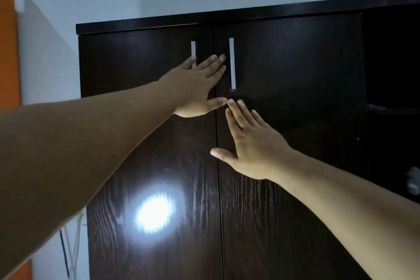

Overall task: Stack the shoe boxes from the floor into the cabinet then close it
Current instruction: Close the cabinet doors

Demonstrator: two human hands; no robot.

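A dark wood-grain cabinet (284,63) fills the view, and both of its doors are shut flush. Each door carries a slim silver handle, the left handle (193,49) and the right handle (232,63), either side of the centre seam. My left hand (195,85) lies flat with straight fingers across the seam, just below the left handle. My right hand (252,143) is flat on the right door lower down, fingers straight and pointing up. No shoe boxes are visible.
A pale wall (56,52) stands to the left with an orange panel (8,41) at the edge. Cables (72,245) hang low on the wall beside the cabinet. A darker unit with open shelves (391,75) adjoins on the right.
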